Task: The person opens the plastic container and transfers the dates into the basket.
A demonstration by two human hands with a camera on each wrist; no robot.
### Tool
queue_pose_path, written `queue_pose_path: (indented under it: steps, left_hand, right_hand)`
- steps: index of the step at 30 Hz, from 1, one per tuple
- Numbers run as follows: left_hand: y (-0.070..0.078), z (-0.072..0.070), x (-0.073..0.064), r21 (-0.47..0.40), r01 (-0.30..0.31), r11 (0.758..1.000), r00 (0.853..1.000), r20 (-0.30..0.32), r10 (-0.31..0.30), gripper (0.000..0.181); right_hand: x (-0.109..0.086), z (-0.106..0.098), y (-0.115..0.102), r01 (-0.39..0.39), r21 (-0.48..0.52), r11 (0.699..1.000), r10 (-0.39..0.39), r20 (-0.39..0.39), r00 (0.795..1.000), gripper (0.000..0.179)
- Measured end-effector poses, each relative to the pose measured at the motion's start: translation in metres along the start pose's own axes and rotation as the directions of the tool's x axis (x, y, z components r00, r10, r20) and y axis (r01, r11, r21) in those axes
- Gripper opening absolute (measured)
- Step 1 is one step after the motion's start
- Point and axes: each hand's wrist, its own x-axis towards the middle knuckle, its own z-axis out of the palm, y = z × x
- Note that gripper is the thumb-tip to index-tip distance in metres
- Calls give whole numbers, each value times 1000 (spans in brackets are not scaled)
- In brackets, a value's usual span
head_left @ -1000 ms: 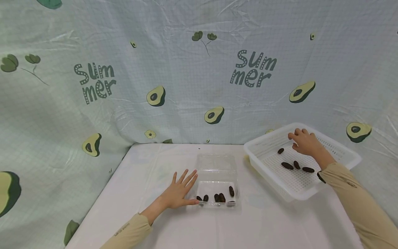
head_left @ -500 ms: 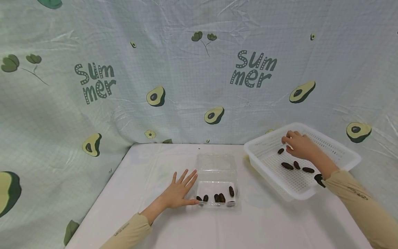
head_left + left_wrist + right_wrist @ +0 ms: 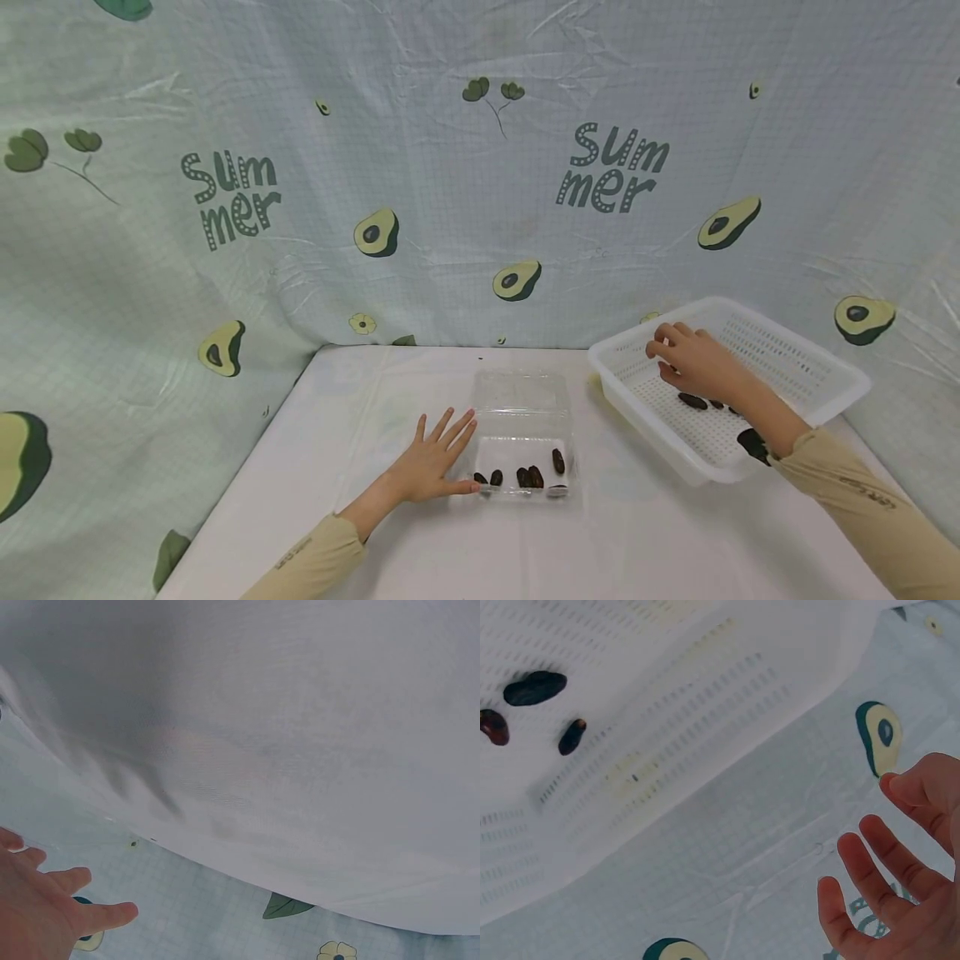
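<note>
My left hand [image 3: 427, 468] lies with spread fingers beside a clear plastic clamshell box [image 3: 517, 454], its thumb at the box's front left corner. The box's lid [image 3: 522, 392] is folded back, and several dark brown dates [image 3: 558, 461] lie inside. Over the left part of a white perforated basket [image 3: 652, 437] hovers my right hand [image 3: 701, 365], fingers loosely bent, with nothing visible in them. Some dates [image 3: 692, 401] lie on the basket floor, partly hidden by that hand. In the right wrist view, three dates [image 3: 535, 688] show, apart from the right hand [image 3: 907, 900].
A white-covered table [image 3: 480, 550] carries both containers. Behind it hangs a pale curtain [image 3: 450, 167] printed with avocados and lettering. The left wrist view mostly shows the white cover, with the left hand [image 3: 45, 907] at its lower left corner.
My right hand has moved left and slightly down over the basket, now covering the small date near its left side. The left hand and the clear box have stayed still.
</note>
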Motion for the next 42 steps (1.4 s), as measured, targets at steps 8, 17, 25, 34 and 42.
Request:
queue_pose_path:
  steps: [8, 17, 25, 34, 42]
  left_hand:
    - [2, -2, 0, -5, 6, 1000, 1000, 12, -6, 89]
    - [1, -1, 0, -4, 10, 1000, 1000, 22, -10, 90]
    - [2, -1, -1, -15, 8, 1000, 1000, 16, -8, 90]
    - [1, 1, 0, -4, 12, 1000, 1000, 16, -12, 90]
    - [2, 0, 0, -2, 8, 1000, 1000, 14, -8, 91]
  right_hand:
    - [15, -1, -33, -7, 33, 999, 5, 59, 998, 21]
    - [32, 10, -74, 85, 57, 995, -88, 45, 995, 24]
    - [40, 32, -111, 199, 54, 979, -203, 94, 975, 27]
    - [46, 61, -144, 351, -9, 936, -341, 208, 917, 36]
    - [50, 86, -157, 465, -35, 885, -446, 225, 866, 37]
